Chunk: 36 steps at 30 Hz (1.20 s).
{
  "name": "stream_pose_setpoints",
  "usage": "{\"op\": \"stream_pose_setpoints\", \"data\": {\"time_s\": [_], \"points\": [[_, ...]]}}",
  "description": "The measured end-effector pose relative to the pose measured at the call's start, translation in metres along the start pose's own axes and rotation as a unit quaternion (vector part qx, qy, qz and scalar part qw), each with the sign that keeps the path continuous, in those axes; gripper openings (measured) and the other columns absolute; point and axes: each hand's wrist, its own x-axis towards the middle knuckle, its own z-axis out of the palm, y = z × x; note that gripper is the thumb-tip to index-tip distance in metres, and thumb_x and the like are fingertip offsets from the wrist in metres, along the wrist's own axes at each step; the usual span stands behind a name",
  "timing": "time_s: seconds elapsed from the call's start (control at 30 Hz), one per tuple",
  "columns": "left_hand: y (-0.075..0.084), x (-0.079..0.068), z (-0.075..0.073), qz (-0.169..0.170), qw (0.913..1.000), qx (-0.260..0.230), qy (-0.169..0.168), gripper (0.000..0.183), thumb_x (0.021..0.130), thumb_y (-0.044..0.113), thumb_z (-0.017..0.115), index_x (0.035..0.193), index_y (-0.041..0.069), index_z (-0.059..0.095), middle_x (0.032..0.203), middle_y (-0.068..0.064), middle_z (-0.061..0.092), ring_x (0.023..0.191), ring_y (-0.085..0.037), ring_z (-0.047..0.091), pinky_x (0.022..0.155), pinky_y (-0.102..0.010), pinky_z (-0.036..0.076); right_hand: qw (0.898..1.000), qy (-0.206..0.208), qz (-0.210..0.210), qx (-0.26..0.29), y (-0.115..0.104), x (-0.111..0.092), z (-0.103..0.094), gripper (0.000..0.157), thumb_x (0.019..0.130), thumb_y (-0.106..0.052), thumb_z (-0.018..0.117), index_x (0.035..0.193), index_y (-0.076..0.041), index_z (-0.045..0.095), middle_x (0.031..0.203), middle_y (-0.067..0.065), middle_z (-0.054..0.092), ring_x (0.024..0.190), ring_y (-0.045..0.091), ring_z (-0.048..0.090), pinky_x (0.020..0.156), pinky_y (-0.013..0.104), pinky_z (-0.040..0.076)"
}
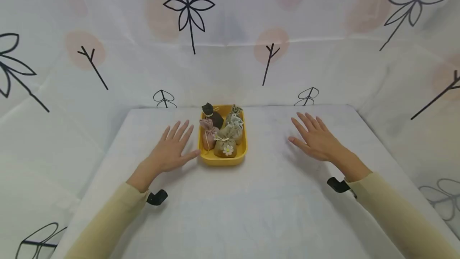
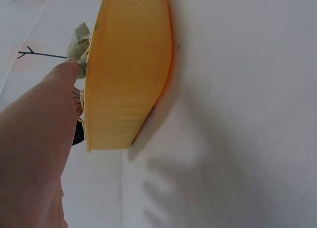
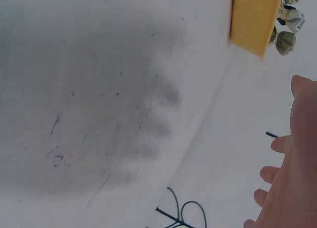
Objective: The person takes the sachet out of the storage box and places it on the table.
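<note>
A yellow tray stands toward the back of the white table, with several small tied cloth pouches in it. Among them are a dark pouch, a pink pouch, and an olive-brown pouch bearing a white flower. My left hand hovers just left of the tray, fingers spread and straight, thumb close to its side. Its thumb shows beside the tray wall in the left wrist view. Well to the right of the tray, my right hand is held over the table, fingers extended, holding nothing.
White cloth with printed flowers and twigs hangs behind and at both sides of the table. A black wrist device sits below the left hand, and another black device is at the right wrist.
</note>
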Motion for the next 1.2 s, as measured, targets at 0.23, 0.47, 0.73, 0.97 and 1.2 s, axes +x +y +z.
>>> {"op": "stream_pose_setpoints", "data": {"time_s": [0.23, 0.47, 0.73, 0.97, 1.2], "points": [[0.008, -0.001, -0.001, 0.011, 0.9997, -0.021, 0.008, 0.092, 0.085, 0.077, 0.022, 0.152, 0.016, 0.007, 0.158, -0.006, 0.001, 0.143, -0.028, -0.002, 0.114, -0.052, 0.007, 0.999, 0.022, -0.033, -0.006, -0.020, 0.003, -0.005, 0.076, 0.094, -0.061, 0.035, 0.152, -0.016, 0.016, 0.156, 0.013, 0.012, 0.141, 0.035, 0.010, 0.114, 0.051, 0.002], [0.015, 0.001, 0.001, 0.009, 0.9993, -0.034, 0.010, 0.094, 0.084, 0.078, 0.022, 0.152, 0.014, 0.008, 0.158, -0.005, -0.001, 0.144, -0.029, 0.000, 0.114, -0.051, 0.006, 0.997, 0.047, -0.059, 0.015, -0.048, 0.013, -0.010, 0.075, 0.093, -0.061, 0.037, 0.150, -0.015, 0.022, 0.153, 0.009, 0.020, 0.139, 0.032, 0.019, 0.113, 0.051, 0.010], [0.025, 0.000, 0.004, 0.017, 0.9976, -0.066, -0.014, 0.090, 0.089, 0.071, 0.023, 0.152, 0.010, 0.004, 0.158, -0.007, -0.003, 0.144, -0.028, -0.002, 0.115, -0.048, 0.006, 0.990, 0.049, -0.058, 0.116, -0.082, 0.023, -0.005, 0.068, 0.095, -0.056, 0.038, 0.148, -0.015, 0.027, 0.150, 0.002, 0.029, 0.137, 0.025, 0.026, 0.110, 0.048, 0.024], [0.032, 0.002, 0.006, 0.018, 0.9959, -0.087, -0.014, 0.090, 0.090, 0.071, 0.022, 0.151, 0.008, 0.004, 0.158, -0.008, -0.003, 0.144, -0.024, 0.000, 0.116, -0.044, 0.008, 0.985, 0.028, -0.066, 0.156, -0.103, 0.034, 0.004, 0.066, 0.096, -0.055, 0.035, 0.147, -0.014, 0.031, 0.148, 0.003, 0.032, 0.136, 0.023, 0.029, 0.110, 0.045, 0.027], [0.037, 0.006, 0.009, 0.016, 0.9946, -0.100, -0.021, 0.094, 0.088, 0.073, 0.022, 0.151, 0.006, 0.004, 0.158, -0.009, 0.000, 0.144, -0.022, 0.002, 0.115, -0.039, 0.010, 0.979, 0.013, -0.069, 0.190, -0.116, 0.042, 0.009, 0.064, 0.097, -0.053, 0.037, 0.145, -0.012, 0.033, 0.146, 0.004, 0.033, 0.133, 0.022, 0.033, 0.107, 0.045, 0.032]]}}
